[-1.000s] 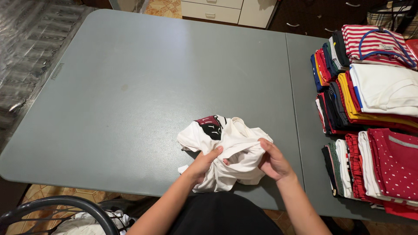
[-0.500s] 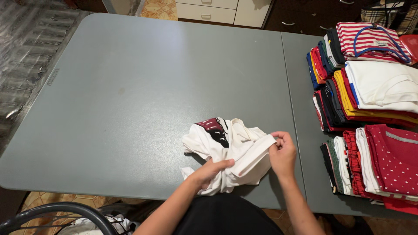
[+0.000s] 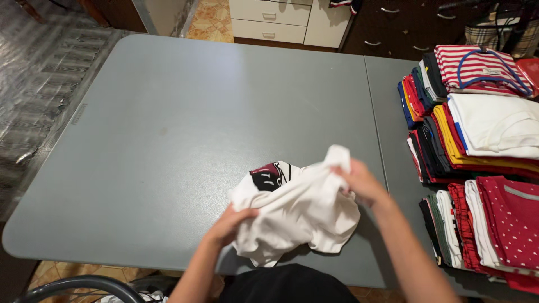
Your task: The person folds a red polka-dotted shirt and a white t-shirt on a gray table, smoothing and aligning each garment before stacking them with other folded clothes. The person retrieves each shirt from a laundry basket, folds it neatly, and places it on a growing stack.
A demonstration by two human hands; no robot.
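Underneath, grey table (image 3: 168, 140), white drawers (image 3: 269, 19)

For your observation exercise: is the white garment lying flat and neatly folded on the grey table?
No: the white garment is crumpled, gripped by the left hand and right hand.

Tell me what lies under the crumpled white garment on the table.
The white garment rests on the grey table, gripped by the left hand and right hand. Grey tabletop shows all around its edges; whatever lies beneath its bunched middle is covered.
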